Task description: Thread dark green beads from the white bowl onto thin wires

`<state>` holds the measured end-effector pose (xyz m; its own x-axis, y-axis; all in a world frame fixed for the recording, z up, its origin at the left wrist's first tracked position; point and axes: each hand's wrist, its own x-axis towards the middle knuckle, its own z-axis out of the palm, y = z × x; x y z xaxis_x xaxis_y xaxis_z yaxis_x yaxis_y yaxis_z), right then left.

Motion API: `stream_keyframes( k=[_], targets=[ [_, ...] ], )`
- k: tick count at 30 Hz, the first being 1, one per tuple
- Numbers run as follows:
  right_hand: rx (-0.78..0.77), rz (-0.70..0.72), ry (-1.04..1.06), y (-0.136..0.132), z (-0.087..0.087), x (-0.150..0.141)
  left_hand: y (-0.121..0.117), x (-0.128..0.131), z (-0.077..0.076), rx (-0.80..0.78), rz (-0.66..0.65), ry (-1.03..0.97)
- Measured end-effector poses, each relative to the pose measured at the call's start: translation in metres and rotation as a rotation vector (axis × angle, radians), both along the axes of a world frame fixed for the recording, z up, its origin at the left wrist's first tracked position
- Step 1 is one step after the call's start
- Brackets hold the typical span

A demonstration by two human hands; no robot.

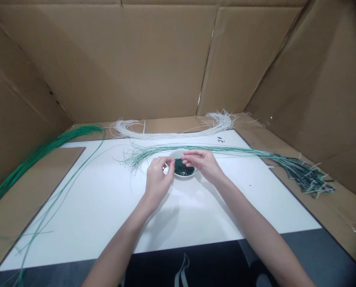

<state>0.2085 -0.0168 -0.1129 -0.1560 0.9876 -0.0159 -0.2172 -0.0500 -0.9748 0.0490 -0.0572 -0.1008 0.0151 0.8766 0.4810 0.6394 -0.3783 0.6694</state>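
A small white bowl (187, 176) stands on the white board, with many tiny dark green beads (184, 167) in it. At its left rim is my left hand (159, 178), thumb and forefinger pinched together. My right hand (204, 164) reaches over the right side of the bowl, its fingertips also drawn together. Whatever lies between the fingers of either hand is too small to make out. Just behind the hands runs a long bundle of thin green and white strands (238, 150), which ends on the right in a dark, bead-covered cluster (309, 177).
A curved bundle of white strands (178, 135) lies along the back edge. Green strands (46, 151) spread over the left side, some trailing across the white board (82, 223). Several dark specks (220, 140) lie at the back right. Cardboard walls (166, 59) enclose the back and sides.
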Motion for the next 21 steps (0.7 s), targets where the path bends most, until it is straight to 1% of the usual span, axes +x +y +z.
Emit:
stream_keyframes(
  k=[2,4,6,7,9,11,12,14,15,18,21],
  targets=[
    [-0.011,-0.019,-0.027,0.000,0.001,0.002,0.001,-0.001,0.000,-0.022,0.023,-0.008],
    [0.032,-0.063,-0.145,0.000,0.001,0.004,0.002,-0.003,0.000,-0.038,0.050,-0.026],
    [0.134,-0.092,-0.373,0.002,0.001,0.005,0.004,-0.005,0.000,-0.053,0.082,-0.051],
    [0.189,-0.076,-0.516,0.003,0.002,0.005,0.004,-0.006,0.000,-0.062,0.097,-0.062],
    [0.280,0.019,-0.810,0.008,0.003,0.003,0.006,-0.007,0.001,-0.081,0.116,-0.080],
    [0.338,0.184,-1.051,0.013,0.005,-0.002,0.007,-0.007,0.002,-0.101,0.119,-0.096],
    [0.362,0.271,-1.138,0.015,0.006,-0.006,0.007,-0.007,0.002,-0.110,0.117,-0.104],
    [0.401,0.406,-1.241,0.019,0.008,-0.013,0.007,-0.008,0.002,-0.124,0.115,-0.117],
    [0.406,0.436,-1.273,0.021,0.007,-0.017,0.007,-0.008,0.002,-0.128,0.114,-0.123],
    [0.405,0.416,-1.349,0.022,0.005,-0.023,0.007,-0.009,0.001,-0.127,0.108,-0.129],
    [0.413,0.381,-1.383,0.022,0.003,-0.022,0.008,-0.009,0.000,-0.118,0.104,-0.127]
  ],
)
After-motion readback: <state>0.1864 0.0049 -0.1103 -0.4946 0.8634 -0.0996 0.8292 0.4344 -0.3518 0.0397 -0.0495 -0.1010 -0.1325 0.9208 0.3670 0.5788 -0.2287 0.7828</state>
